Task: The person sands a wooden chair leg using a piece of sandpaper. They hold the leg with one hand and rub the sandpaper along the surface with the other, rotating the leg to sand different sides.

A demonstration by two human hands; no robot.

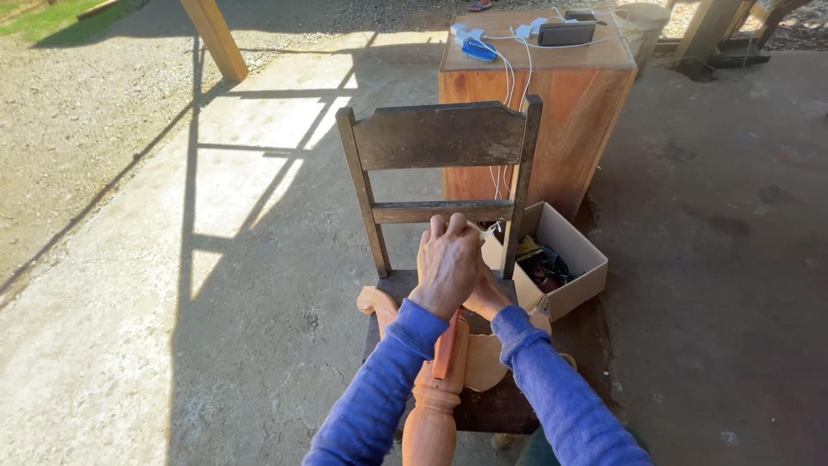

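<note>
A pale carved wooden piece (pixel 431 406) with a turned post and scrolled ends lies on the seat of a dark wooden chair (pixel 440 136). My left hand (pixel 448 263) rests on top of it near the chair's lower back rail, fingers curled down. A red-brown tool handle (pixel 447 347) runs out from under its palm towards me. My right hand (pixel 489 299) sits just beneath and to the right of the left one, pressed against the carving, with its fingers hidden. Both arms wear blue sleeves.
Behind the chair stands an orange-brown wooden cabinet (pixel 561 121) with white cables, chargers and a dark device on top. An open cardboard box (pixel 576 259) of small items sits on the concrete to the right. A wooden post (pixel 216 39) rises at the far left, beside gravel.
</note>
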